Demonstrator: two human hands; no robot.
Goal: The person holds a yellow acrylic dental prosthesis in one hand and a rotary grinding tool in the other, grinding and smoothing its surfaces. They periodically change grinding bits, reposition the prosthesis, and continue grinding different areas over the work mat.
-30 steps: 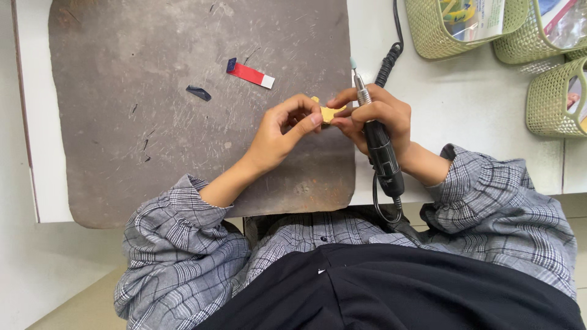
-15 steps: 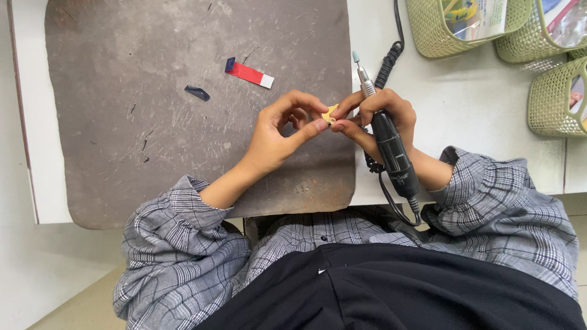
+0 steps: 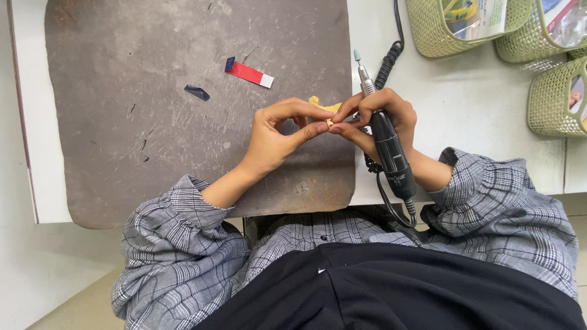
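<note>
change: both hands have drifted a little lower on the mat since the earlier frame, and the tool tip now points more steeply away from the body.
left hand (image 3: 278,134): fingers curled, thumb and forefinger pinched on a small yellow piece (image 3: 322,105).
right hand (image 3: 382,119): closed around a black rotary tool (image 3: 386,143), fingertips also touching the piece.
piece location: between the two hands, above the right edge of the scuffed grey mat (image 3: 153,110).
tool: pale tip (image 3: 357,55) stands clear of the piece, cord (image 3: 387,61) trailing over the white counter (image 3: 477,104).
nearby: a red-and-white strip (image 3: 249,73), a dark scrap (image 3: 197,92), green baskets (image 3: 471,27).
doing it well: judging by the grip, steady the wrists and keep fingertips off the tip.
</note>
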